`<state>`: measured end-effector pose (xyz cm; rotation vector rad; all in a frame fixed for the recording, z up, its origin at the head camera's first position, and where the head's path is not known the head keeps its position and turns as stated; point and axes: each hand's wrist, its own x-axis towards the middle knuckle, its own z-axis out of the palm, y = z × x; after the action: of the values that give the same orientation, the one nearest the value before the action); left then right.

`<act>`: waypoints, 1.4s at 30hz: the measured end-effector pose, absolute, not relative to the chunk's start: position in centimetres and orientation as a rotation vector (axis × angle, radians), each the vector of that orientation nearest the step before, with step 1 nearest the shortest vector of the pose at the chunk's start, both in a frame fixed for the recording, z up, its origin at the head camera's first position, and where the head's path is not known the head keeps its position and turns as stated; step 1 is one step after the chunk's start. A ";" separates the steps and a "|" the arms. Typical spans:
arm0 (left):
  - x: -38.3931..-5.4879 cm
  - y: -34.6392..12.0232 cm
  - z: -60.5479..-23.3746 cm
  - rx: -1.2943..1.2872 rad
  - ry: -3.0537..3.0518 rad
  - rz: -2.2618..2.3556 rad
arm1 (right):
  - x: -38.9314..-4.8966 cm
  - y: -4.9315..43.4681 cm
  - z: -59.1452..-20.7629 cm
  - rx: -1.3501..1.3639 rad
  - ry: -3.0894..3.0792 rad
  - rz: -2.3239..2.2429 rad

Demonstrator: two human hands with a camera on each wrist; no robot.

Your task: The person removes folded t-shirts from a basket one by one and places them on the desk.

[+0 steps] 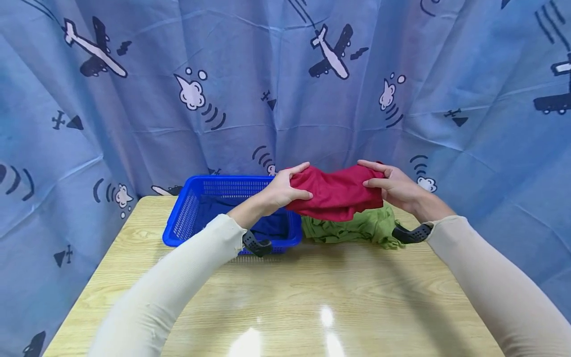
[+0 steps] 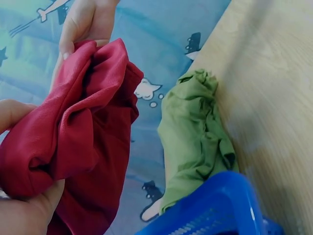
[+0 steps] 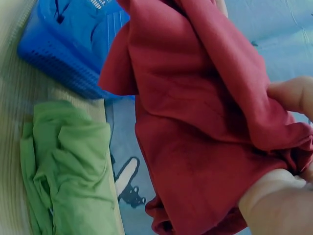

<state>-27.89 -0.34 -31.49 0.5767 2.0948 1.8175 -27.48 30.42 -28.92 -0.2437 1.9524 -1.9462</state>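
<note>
Between my two hands a folded red cloth [image 1: 336, 192] is held up above the table. My left hand [image 1: 285, 191] grips its left end, thumb in front and fingers behind. At the other end my right hand [image 1: 394, 188] pinches the cloth between thumb and fingers. The left wrist view shows the red cloth [image 2: 98, 117] bunched in soft folds. Below and behind it a crumpled green cloth [image 1: 352, 225] lies on the table, partly hidden by the red one. In the right wrist view the red cloth [image 3: 195, 122] hangs down beside the green cloth [image 3: 73, 166].
A blue plastic basket [image 1: 171, 225] stands at the back left of the wooden table [image 1: 285, 297], right beside the green cloth. Dark blue cloth [image 1: 214, 210] lies inside it. Behind the table hangs a blue curtain [image 1: 250, 89] printed with airplanes.
</note>
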 end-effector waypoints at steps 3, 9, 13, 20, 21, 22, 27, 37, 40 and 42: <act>-27.8 0.6 -31.6 0.609 2.096 1.806 | -27.2 31.5 -29.1 -0.253 1.954 -1.955; -27.7 2.0 -31.8 0.634 2.123 1.785 | -27.0 33.2 -29.6 -0.348 1.958 -1.963; -27.7 2.9 -32.0 0.665 2.142 1.753 | -26.8 34.4 -30.0 -0.368 1.989 -1.936; -27.9 4.3 -32.5 0.707 2.188 1.676 | -26.3 36.2 -30.5 -0.348 2.012 -1.917; -27.8 4.5 -32.6 0.709 2.183 1.677 | -26.2 36.5 -30.6 -0.344 2.014 -1.916; -27.8 4.7 -32.7 0.707 2.175 1.679 | -26.2 36.8 -30.7 -0.343 2.017 -1.916; -27.6 5.9 -33.4 0.685 2.134 1.705 | -25.8 38.1 -31.5 -0.328 2.029 -1.904; -27.0 8.3 -35.5 0.636 2.085 1.747 | -24.9 40.4 -33.3 -0.289 1.997 -1.909; -26.6 9.1 -36.3 0.609 2.096 1.755 | -24.6 41.2 -33.9 -0.271 2.010 -1.893; -26.4 9.6 -36.9 0.590 2.104 1.750 | -24.3 41.7 -34.2 -0.264 2.012 -1.887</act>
<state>-26.38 9.55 -36.95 0.5903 2.1043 1.7500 -24.31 41.73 -34.24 -0.2635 2.0124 -1.8869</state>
